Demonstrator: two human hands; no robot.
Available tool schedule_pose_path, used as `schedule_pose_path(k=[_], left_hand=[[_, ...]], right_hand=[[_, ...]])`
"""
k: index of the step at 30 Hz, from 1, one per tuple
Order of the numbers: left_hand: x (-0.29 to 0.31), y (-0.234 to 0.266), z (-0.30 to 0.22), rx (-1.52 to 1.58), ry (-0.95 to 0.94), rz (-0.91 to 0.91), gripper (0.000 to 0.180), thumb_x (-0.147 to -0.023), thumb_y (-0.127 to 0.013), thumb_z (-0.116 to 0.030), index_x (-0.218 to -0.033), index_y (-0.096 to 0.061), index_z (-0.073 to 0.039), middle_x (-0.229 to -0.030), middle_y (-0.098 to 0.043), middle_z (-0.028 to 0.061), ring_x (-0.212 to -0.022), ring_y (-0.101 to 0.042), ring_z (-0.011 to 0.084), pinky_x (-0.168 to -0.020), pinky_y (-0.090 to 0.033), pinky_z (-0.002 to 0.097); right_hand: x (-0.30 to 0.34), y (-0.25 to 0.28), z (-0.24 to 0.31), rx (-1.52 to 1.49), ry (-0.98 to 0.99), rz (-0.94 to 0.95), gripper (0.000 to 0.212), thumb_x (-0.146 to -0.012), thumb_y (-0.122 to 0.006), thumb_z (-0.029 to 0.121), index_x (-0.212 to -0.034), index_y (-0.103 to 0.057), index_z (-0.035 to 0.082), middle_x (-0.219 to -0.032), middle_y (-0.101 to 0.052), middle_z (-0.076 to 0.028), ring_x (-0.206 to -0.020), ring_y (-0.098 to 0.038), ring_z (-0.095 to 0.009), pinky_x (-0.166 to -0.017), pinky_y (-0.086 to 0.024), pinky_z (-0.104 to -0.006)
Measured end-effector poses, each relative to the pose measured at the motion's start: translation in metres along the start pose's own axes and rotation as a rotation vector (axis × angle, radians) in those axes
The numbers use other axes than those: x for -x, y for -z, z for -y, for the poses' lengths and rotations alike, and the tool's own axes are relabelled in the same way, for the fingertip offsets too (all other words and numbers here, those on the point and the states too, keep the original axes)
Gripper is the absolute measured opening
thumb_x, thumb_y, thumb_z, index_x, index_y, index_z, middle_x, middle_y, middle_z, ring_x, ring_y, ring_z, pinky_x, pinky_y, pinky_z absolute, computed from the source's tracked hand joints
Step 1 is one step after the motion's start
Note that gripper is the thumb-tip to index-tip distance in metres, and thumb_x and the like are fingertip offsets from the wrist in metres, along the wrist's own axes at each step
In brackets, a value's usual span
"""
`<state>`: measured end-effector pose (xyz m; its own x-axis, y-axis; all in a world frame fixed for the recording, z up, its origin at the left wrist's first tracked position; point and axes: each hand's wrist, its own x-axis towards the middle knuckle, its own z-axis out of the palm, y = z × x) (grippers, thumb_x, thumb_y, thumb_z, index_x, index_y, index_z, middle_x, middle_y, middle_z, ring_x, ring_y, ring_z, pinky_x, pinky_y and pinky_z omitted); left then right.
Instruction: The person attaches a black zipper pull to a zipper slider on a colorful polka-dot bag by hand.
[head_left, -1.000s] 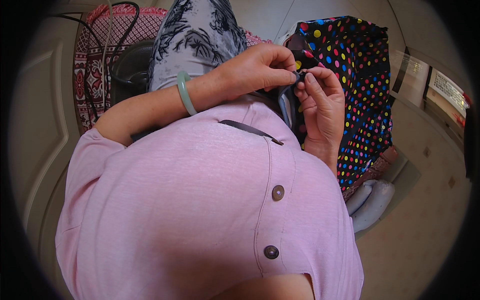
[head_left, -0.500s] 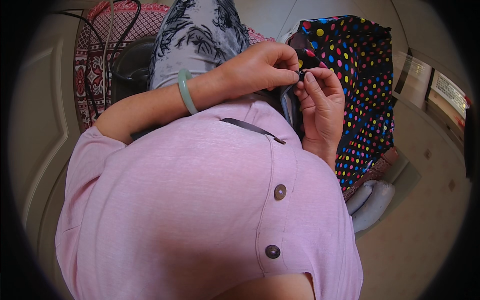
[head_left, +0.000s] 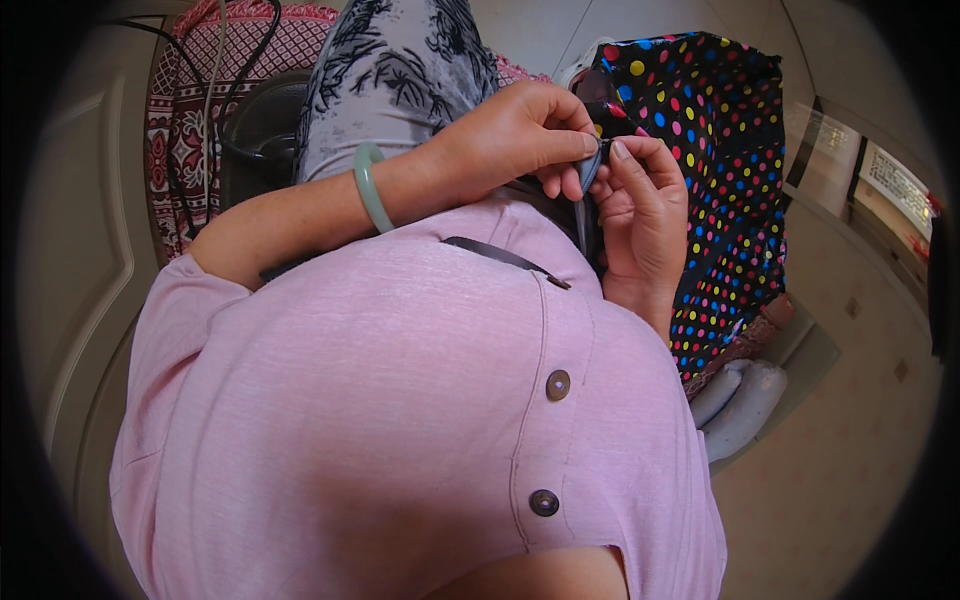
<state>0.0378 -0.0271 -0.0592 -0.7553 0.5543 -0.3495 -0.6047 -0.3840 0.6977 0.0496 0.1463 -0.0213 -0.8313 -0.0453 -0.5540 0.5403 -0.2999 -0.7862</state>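
My left hand, with a pale green bangle at the wrist, is closed in a pinch between thumb and forefinger. Facing it, my right hand also pinches with thumb and forefinger, its other fingers curled. A narrow grey and black fabric strip runs up to the fingertips of both hands and hangs down between them. A tiny dark bit shows where the fingertips almost meet; I cannot make out what it is. Just beyond and to the right spreads a black cloth with coloured dots.
My patterned trouser leg lies beyond the left forearm. A red patterned fringed cloth, a black rounded object and cables are at the left. A whitish curved object sits below the dotted cloth. A panelled door stands far left.
The grey strip has come up between the fingertips and shows more. My left hand has shifted slightly, with its lower fingers now showing against the strip. The right hand has barely moved.
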Motion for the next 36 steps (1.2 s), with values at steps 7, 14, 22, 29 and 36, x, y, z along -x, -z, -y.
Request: schedule_pose_path(k=[7,14,22,29,36], left_hand=[[0.002,-0.001,-0.004,-0.031,0.008,-0.009,0.012,-0.09,-0.057,-0.011,-0.092,-0.056,0.001,-0.076,-0.062,0.0055,-0.061,-0.062,0.0086,-0.053,-0.048,0.0184],[0.005,-0.006,-0.001,-0.151,-0.038,-0.075,0.011,-0.09,-0.057,-0.01,-0.091,-0.056,0.001,-0.075,-0.062,0.0054,-0.058,-0.061,0.0089,-0.049,-0.045,0.0198],[0.009,-0.005,0.0,0.009,-0.077,-0.062,0.013,-0.092,-0.056,-0.011,-0.096,-0.055,0.002,-0.078,-0.064,0.007,-0.064,-0.063,0.0098,-0.053,-0.048,0.019],[0.008,-0.005,-0.006,-0.006,-0.031,-0.047,0.012,-0.091,-0.056,-0.009,-0.096,-0.055,0.002,-0.081,-0.064,0.007,-0.065,-0.064,0.0096,-0.055,-0.048,0.0187],[0.007,-0.004,-0.005,-0.078,-0.047,-0.046,0.011,-0.088,-0.06,-0.01,-0.091,-0.056,0.0,-0.076,-0.062,0.0042,-0.059,-0.06,0.0086,-0.05,-0.044,0.0189]], right_hand=[[0.002,-0.002,0.001,-0.022,-0.023,0.024,0.007,-0.088,-0.062,0.002,-0.095,-0.059,0.001,-0.085,-0.061,-0.005,-0.073,-0.058,-0.011,-0.066,-0.05,-0.0237],[0.007,-0.013,-0.001,0.242,0.157,-0.008,0.009,-0.085,-0.066,0.003,-0.092,-0.06,0.001,-0.082,-0.062,-0.003,-0.069,-0.058,-0.009,-0.062,-0.046,-0.0219],[0.008,-0.01,0.001,-0.036,0.016,-0.021,0.008,-0.087,-0.064,0.002,-0.093,-0.06,0.002,-0.083,-0.062,-0.004,-0.07,-0.058,-0.01,-0.063,-0.049,-0.0229],[0.004,-0.007,0.001,-0.095,-0.021,-0.002,0.01,-0.088,-0.063,0.001,-0.097,-0.059,0.002,-0.086,-0.062,-0.004,-0.071,-0.059,-0.01,-0.063,-0.05,-0.0227],[0.003,-0.006,-0.002,-0.085,-0.006,0.004,0.011,-0.089,-0.062,0.003,-0.099,-0.059,0.003,-0.087,-0.062,-0.005,-0.073,-0.059,-0.011,-0.065,-0.051,-0.0235]])
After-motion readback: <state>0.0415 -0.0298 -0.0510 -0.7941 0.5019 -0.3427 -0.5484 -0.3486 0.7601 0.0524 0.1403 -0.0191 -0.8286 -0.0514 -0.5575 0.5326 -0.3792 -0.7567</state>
